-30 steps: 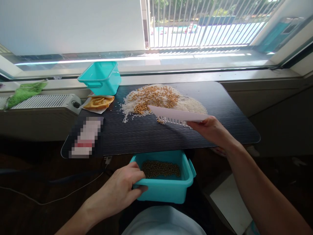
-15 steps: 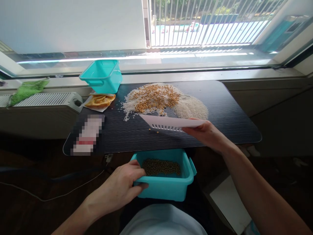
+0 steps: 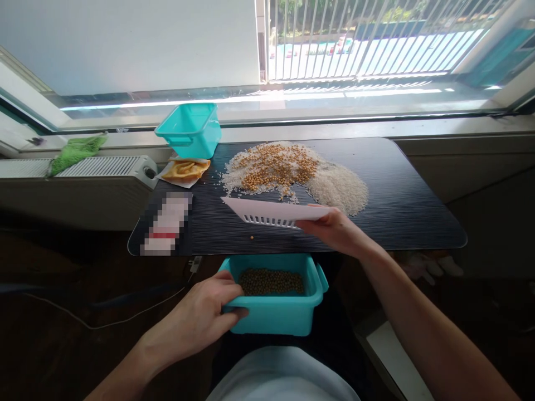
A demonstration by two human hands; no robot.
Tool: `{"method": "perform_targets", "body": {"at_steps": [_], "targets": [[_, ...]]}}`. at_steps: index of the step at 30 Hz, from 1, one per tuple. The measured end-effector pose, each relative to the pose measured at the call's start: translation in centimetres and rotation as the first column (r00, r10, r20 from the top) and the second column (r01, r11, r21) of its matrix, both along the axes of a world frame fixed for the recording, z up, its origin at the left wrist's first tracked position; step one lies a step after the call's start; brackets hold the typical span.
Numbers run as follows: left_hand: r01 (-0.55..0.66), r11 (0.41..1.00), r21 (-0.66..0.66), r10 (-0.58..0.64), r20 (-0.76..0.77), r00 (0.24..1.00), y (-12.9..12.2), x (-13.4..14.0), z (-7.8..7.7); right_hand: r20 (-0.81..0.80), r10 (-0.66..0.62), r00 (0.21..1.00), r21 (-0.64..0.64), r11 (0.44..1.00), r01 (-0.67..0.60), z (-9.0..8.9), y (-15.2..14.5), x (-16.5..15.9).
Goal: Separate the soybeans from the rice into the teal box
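Note:
My left hand point(image 3: 216, 301) is closed on the left rim of a turquoise plastic tub point(image 3: 273, 317), fingers over the edge and thumb below. Inside lie many small round beans point(image 3: 271, 282), dark in the shade. The tub is just below the table's front edge. My right hand point(image 3: 330, 228) grips the right end of a white slotted plastic sieve point(image 3: 271, 211), held tilted above the table; its inside is hidden. Behind it, round yellow beans point(image 3: 276, 167) are spread over a heap of white rice point(image 3: 340, 189). A loose bean point(image 3: 251, 238) lies near the front edge.
A second turquoise tub point(image 3: 190, 133) stands at the table's back left. Before it is a folded yellow cloth point(image 3: 186, 170) on white paper. A blurred flat item point(image 3: 167, 223) lies front left. A green cloth point(image 3: 79, 151) rests on the radiator point(image 3: 104, 167). The dark table point(image 3: 401, 206) adjoins the windowsill.
The sieve in my right hand has moved left over the table. Two loose beans showed near it before; one shows now, closer to the edge. My left hand keeps its hold on the tub.

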State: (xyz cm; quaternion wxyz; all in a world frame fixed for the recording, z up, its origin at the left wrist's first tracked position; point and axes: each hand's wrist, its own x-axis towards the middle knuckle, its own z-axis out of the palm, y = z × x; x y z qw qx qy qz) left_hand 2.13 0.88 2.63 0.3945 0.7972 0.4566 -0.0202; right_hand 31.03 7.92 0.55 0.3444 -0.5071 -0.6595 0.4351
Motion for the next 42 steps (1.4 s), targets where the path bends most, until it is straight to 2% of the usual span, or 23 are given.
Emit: {"method": "perform_targets", "body": {"at_steps": [2,5,7,10,13,16,20,27,34,42], "targets": [[-0.016,1.000,-0.002,0.016,-0.007,1.000,-0.2,-0.5,0.1,0.022,0.071,0.997,-0.049,0.996,-0.069,0.1,0.2,-0.8],[-0.025,1.000,0.005,0.025,-0.001,1.000,-0.4,-0.8,0.2,0.066,0.217,0.974,-0.160,0.966,-0.204,1.1,-0.6,-0.3],[-0.008,1.000,0.016,0.008,0.007,1.000,-0.4,-0.5,0.3,0.088,0.205,0.975,-0.174,0.967,-0.187,1.8,-1.4,0.9],[0.055,0.998,0.019,-0.055,0.007,0.998,-0.1,0.6,0.4,0.113,-0.029,0.993,-0.032,0.999,0.033,2.2,-2.3,3.0],[0.120,0.993,0.013,-0.120,0.011,0.993,0.2,2.0,0.6,0.112,-0.305,0.946,0.106,0.950,0.294,1.9,-2.3,4.4],[0.171,0.985,0.026,-0.171,-0.003,0.985,0.3,2.9,0.6,0.164,-0.410,0.897,0.161,0.909,0.385,1.6,-1.8,4.9],[0.195,0.980,0.051,-0.193,-0.035,0.981,0.0,3.2,0.1,0.201,-0.396,0.896,0.187,0.913,0.362,1.5,-1.3,5.1],[0.190,0.975,0.118,-0.187,-0.041,0.982,-1.2,3.4,-0.6,0.157,-0.384,0.910,0.132,0.921,0.366,1.2,-2.0,5.1],[0.126,0.956,0.264,-0.130,-0.004,0.992,-1.7,3.3,-1.7,0.150,-0.288,0.946,0.099,0.956,0.276,2.0,-2.3,4.9],[0.141,0.939,0.313,-0.151,0.006,0.989,-1.7,3.2,-1.9,0.189,-0.244,0.951,0.114,0.968,0.225,1.7,-1.4,4.4]]}}
